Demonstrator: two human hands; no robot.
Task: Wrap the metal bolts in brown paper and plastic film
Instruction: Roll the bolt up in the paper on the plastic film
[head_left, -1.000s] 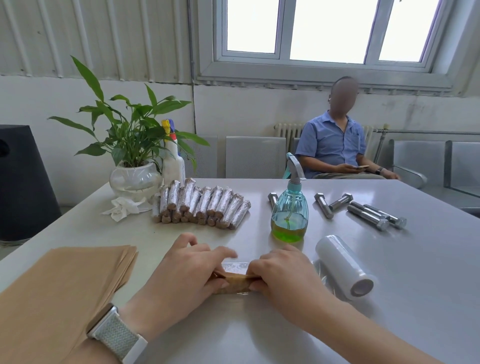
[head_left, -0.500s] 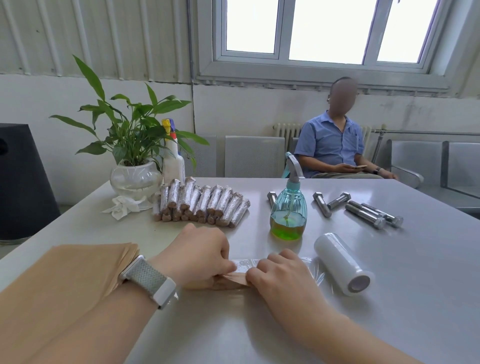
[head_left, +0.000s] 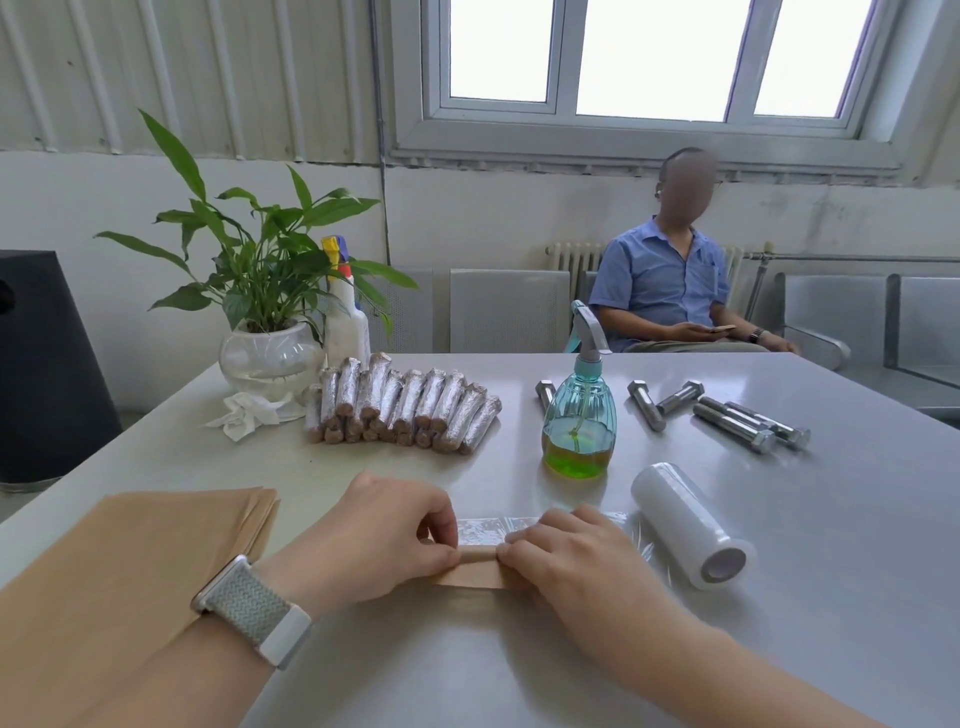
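A bolt rolled in brown paper (head_left: 477, 564) lies on the table between my hands, on a sheet of clear plastic film (head_left: 493, 529). My left hand (head_left: 384, 535) pinches its left end and my right hand (head_left: 558, 558) pinches its right end. The bolt itself is hidden inside the paper. The film runs right to a white film roll (head_left: 691, 525). A stack of brown paper sheets (head_left: 130, 566) lies at the near left. Several bare metal bolts (head_left: 737, 418) lie at the far right. A pile of wrapped bolts (head_left: 400, 408) sits behind my hands.
A teal spray bottle (head_left: 579, 415) with green liquid stands behind the film. A potted plant (head_left: 270, 358), a white bottle (head_left: 345, 322) and a crumpled tissue (head_left: 249, 413) are at the far left. A person in a blue shirt (head_left: 670, 291) sits beyond the table.
Both hands have rolled the brown paper bundle; more film now shows behind it. My left wrist has swung further in from the left.
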